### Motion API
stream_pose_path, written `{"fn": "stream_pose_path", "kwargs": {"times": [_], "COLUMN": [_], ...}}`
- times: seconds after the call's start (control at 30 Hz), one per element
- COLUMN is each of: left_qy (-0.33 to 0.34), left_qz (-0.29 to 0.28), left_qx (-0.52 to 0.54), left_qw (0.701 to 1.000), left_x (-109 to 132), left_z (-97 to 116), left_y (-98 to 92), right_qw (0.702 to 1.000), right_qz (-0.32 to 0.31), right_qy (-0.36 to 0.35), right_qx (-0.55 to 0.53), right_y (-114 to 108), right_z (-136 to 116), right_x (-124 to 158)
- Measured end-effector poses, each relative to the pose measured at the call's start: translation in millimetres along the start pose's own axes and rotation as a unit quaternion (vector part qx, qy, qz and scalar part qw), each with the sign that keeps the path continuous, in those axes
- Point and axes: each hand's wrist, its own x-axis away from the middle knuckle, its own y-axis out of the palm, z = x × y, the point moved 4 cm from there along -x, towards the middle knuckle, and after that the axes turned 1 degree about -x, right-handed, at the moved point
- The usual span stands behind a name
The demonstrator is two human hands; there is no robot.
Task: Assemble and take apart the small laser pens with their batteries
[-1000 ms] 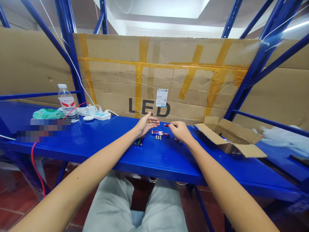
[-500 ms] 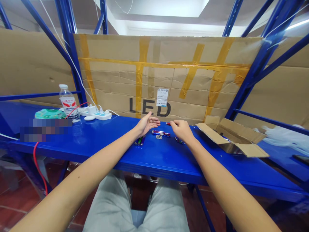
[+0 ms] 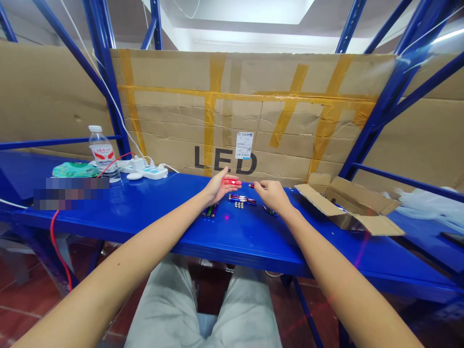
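Note:
My right hand (image 3: 271,194) is closed round a small red laser pointer (image 3: 251,185), whose tip points left. Its red light glows on the fingers of my left hand (image 3: 218,185), which is held up with the fingers stretched out and nothing in it. A red spot (image 3: 226,217) shows on the blue shelf (image 3: 152,212). Between my hands lie a purple pointer (image 3: 242,198) and several small button cells (image 3: 238,205). More pointers (image 3: 210,211) lie under my left wrist, and others (image 3: 268,210) under my right.
An open cardboard box (image 3: 348,203) sits at the right, white gloves (image 3: 427,205) beyond it. At the left stand a water bottle (image 3: 102,154), a green wipes pack (image 3: 75,170) and a white power strip (image 3: 145,170). A taped cardboard sheet marked LED (image 3: 253,111) backs the shelf.
The pointer in my right hand has lit up: red light now falls on my left fingers and a red spot appears on the shelf. The hands have barely moved.

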Motion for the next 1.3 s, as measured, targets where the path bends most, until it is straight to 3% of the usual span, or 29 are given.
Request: {"fn": "stream_pose_path", "kwargs": {"times": [0.2,0.53,0.9,1.3], "left_qy": [0.002,0.004,0.002,0.009], "left_qz": [0.007,0.015,0.014,0.009], "left_qx": [-0.004,0.01,0.001,0.008], "left_qw": [1.0,1.0,1.0,1.0], "left_x": [1.1,0.1,1.0,-0.7], "left_z": [1.1,0.5,1.5,1.4], "left_y": [0.4,-0.1,0.9,-0.9], "right_qw": [0.999,0.998,0.999,0.997], "right_qz": [0.008,-0.06,-0.03,-0.067], "right_qy": [-0.001,0.01,0.003,0.002], "right_qx": [-0.036,-0.027,-0.031,-0.025], "right_y": [1.3,4.7,3.6,7.2], "right_z": [0.6,-2.1,-0.1,0.5], "right_x": [-0.8,1.1,-0.2,0.8]}}
